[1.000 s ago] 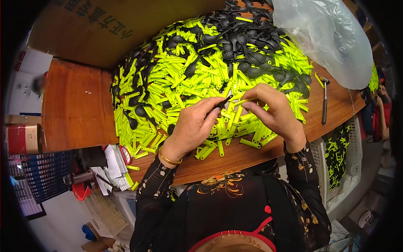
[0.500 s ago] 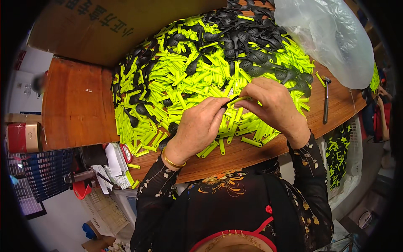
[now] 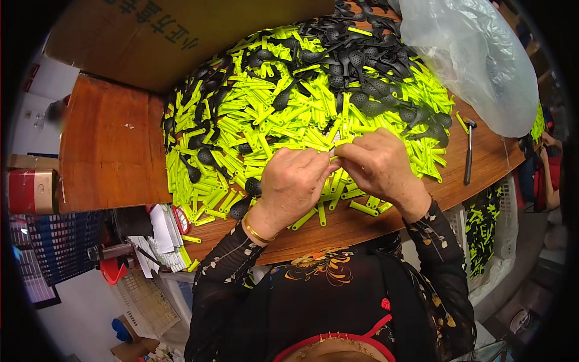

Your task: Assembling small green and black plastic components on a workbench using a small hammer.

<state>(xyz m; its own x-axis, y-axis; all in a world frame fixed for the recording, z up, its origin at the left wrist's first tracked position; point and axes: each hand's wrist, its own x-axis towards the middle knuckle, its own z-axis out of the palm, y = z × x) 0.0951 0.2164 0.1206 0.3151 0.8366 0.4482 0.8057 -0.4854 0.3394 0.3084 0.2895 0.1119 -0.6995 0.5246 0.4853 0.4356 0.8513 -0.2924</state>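
My left hand (image 3: 292,181) and my right hand (image 3: 375,164) meet fingertip to fingertip above the near part of the heap, both closed in a pinch. Between them the fingers cover most of what they hold: a black piece in the left and a lime-green handle in the right, both plainer in the earlier frame. Around and beneath my hands lie many flat lime-green handles (image 3: 295,120), each with a hole at the end. Black slotted spoon heads (image 3: 374,84) are heaped at the back and right, with more scattered among the handles.
A hammer (image 3: 468,154) lies to the right on the wooden table (image 3: 289,244). A clear plastic bag (image 3: 476,66) covers the back right, and a cardboard box (image 3: 181,42) stands at the back left. Below right is a crate (image 3: 508,223) with green and black pieces.
My hands have come closer together, and the black tip and green handle that showed between them are now mostly hidden by my fingers. The right hand has moved slightly left and down.
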